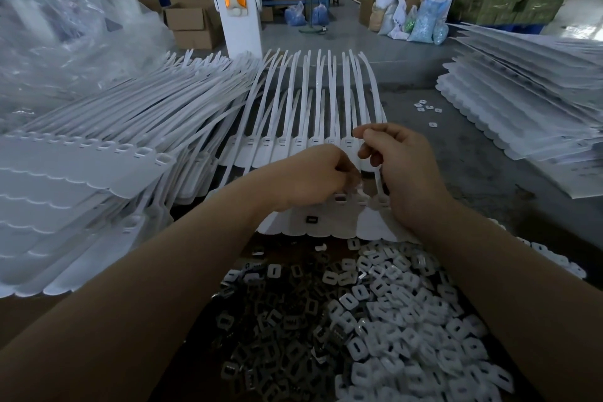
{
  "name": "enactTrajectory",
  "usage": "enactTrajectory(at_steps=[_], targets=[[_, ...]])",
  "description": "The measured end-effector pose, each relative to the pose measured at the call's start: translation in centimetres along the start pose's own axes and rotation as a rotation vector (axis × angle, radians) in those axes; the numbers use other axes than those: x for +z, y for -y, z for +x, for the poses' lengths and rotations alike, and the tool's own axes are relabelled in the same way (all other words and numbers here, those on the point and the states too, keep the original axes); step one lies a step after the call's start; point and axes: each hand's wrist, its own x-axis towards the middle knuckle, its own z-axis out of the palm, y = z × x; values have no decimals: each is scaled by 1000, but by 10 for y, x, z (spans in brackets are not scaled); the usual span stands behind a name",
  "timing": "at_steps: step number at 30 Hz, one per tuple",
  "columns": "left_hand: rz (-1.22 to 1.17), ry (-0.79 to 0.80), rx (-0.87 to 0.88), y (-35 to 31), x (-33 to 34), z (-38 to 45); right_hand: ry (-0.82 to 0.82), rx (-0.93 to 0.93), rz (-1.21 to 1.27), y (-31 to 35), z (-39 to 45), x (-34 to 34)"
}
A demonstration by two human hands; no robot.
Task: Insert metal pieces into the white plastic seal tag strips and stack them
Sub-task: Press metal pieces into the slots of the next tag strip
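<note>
Here, two hands work over one white strip [326, 222] of joined seal tags lying flat in the middle of the table [473, 147]. The left hand [313, 178] hovers over the strip's row of heads with its fingers curled downward; whether they pinch a piece cannot be told, since the fingertips are hidden. The right hand [403, 166], just to the right of the left one, has thumb and forefinger pinched together near the strip's rightmost tail [378, 179], and its other fingers are curled; whether the tail is actually gripped cannot be told. One dark metal piece [311, 219] lies on the strip just below the left hand.

Nearer the person than the strip sits a loose heap in two parts: dark metal pieces [274, 330] on the left, white plastic caps [408, 320] on the right, both too many to count. Beyond the strip lies another strip with about nine tails [313, 98] fanning away. Left of the strip rises a tall stack of strips [75, 179], and right of it, well apart, a second stack [528, 101]; the layers are too many to count. About six stray white caps [424, 107] lie on the table between the strip and the right stack.
</note>
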Motion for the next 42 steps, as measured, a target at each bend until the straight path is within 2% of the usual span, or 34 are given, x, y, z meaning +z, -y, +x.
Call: enactTrajectory(at_steps=[3, 7, 12, 20, 24, 28, 32, 35, 42], targets=[[-195, -104, -51, 7, -9, -6, 49, -13, -20, 0, -2, 0], [-271, -174, -90, 11, -18, -12, 146, -72, -121, 1, -6, 1], [-299, -181, -100, 10, -19, -14, 213, -117, -176, 0, -8, 1], [-340, -221, -104, 12, -22, -13, 186, -99, -169, -1, -8, 2], [-237, -242, -72, 12, -21, -12, 176, -90, -162, 1, -9, 2], [-199, -203, -36, 9, -16, -10, 107, -70, -108, 2, -7, 1], [-154, -60, -30, 2, -9, -7, -32, 59, 58, 3, -1, -1], [-78, 13, -60, -4, -5, -2, -37, 82, 82, 2, 0, -2], [-2, 15, -131, -13, 2, 4, -28, 58, 72, -1, 2, -2]])
